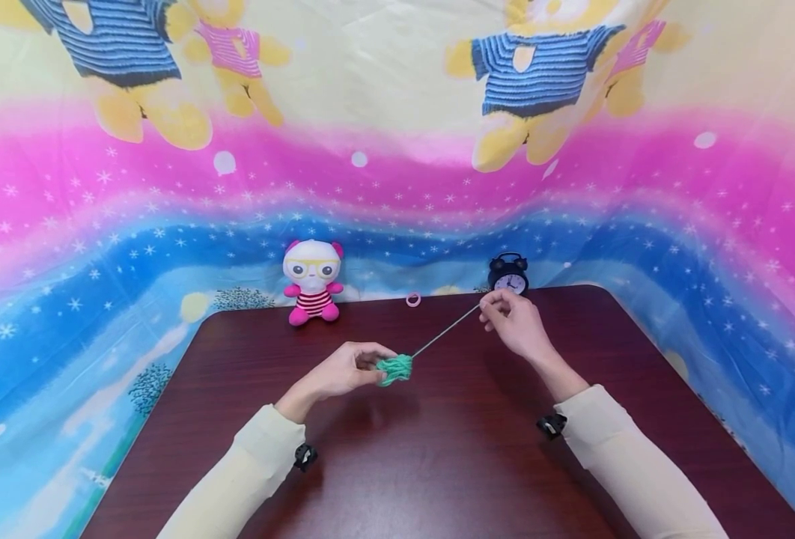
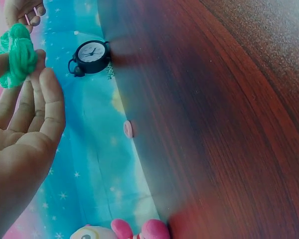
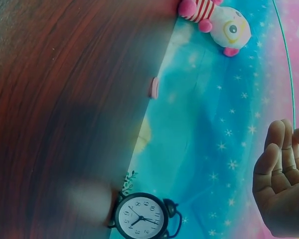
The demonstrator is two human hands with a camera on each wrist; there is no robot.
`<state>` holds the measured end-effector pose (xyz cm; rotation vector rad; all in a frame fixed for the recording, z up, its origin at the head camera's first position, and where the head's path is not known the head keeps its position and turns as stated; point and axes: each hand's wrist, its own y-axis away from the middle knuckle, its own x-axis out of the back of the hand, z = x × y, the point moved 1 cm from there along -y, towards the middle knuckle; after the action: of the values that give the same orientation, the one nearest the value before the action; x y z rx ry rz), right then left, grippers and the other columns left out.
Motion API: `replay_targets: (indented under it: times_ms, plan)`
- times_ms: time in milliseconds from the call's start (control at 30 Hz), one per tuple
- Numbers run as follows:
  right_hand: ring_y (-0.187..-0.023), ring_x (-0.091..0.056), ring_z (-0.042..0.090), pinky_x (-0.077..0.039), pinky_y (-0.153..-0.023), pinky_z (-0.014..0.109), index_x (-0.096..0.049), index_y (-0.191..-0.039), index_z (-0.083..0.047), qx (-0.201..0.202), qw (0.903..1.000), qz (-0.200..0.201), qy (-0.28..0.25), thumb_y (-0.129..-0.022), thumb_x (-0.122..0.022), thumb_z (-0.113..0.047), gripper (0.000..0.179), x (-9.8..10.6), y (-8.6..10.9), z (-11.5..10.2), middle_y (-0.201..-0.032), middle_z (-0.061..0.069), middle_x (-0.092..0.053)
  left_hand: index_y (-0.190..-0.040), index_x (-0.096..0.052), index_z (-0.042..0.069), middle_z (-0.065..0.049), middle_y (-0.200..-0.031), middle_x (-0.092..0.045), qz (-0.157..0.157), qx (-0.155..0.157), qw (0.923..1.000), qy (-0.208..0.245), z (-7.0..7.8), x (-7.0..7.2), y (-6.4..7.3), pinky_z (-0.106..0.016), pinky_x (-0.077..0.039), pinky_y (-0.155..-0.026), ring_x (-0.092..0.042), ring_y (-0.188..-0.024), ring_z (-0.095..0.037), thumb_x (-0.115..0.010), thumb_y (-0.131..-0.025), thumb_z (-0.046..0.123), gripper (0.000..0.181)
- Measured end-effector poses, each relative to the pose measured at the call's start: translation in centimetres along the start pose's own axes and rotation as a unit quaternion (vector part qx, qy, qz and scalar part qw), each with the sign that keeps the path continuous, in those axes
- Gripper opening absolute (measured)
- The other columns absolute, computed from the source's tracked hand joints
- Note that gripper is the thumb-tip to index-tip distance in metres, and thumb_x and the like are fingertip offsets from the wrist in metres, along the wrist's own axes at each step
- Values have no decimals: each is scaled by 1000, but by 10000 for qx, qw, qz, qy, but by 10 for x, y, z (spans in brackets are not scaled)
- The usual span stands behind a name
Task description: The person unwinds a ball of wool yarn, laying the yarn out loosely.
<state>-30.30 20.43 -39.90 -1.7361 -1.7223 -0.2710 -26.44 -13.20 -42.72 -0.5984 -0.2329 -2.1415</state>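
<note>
A small bundle of green yarn (image 1: 395, 369) is held above the table between the thumb and fingers of my left hand (image 1: 347, 370). In the left wrist view the wound strands of the yarn (image 2: 21, 56) show, with the left hand (image 2: 27, 124) below them. From the bundle a single strand (image 1: 448, 329) runs up to the right. My right hand (image 1: 515, 320) pinches the strand's far end between thumb and fingertips, in front of the alarm clock. The right wrist view has the strand (image 3: 289, 69) leading up from the right hand (image 3: 284, 184).
On the dark wooden table (image 1: 411, 464), a panda plush (image 1: 313, 281) sits at the back left. A pink ring-shaped item (image 1: 413, 299) lies at the back edge. The black alarm clock (image 1: 508, 275) stands at the back right. A printed cloth (image 1: 397, 180) hangs behind.
</note>
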Motion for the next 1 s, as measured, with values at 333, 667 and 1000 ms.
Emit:
replay_targets:
  times_ms: [333, 667, 1000]
  plan:
    - [-70, -71, 14, -50, -69, 28, -64, -109, -13, -65, 9996, 282, 33, -102, -55, -38, 27, 6, -2, 5, -87, 8, -76, -128, -66, 8, -11, -110, -72, -30, 100, 9999, 48, 0, 0, 2, -25, -57, -84, -70, -97, -16, -72, -88, 10, 40]
    - [-69, -69, 10, -50, -68, 26, -59, -115, -10, -205, 9991, 371, -91, -104, -50, -39, 32, 13, -2, 9, -91, 13, -76, -114, -74, 15, -3, -106, -73, 307, 168, 9987, -368, -4, 3, 3, -27, -55, -77, -64, -92, -12, -71, -88, 12, 26]
    - [-72, -72, 16, -51, -75, 29, -64, -108, -10, -520, 9985, 158, 90, -103, -54, -31, 23, 15, 0, 15, -91, 10, -75, -123, -68, 9, -11, -109, -71, 581, 263, 9966, 528, 1, 5, 3, -48, -60, -85, -70, -91, -23, -67, -90, 8, 33]
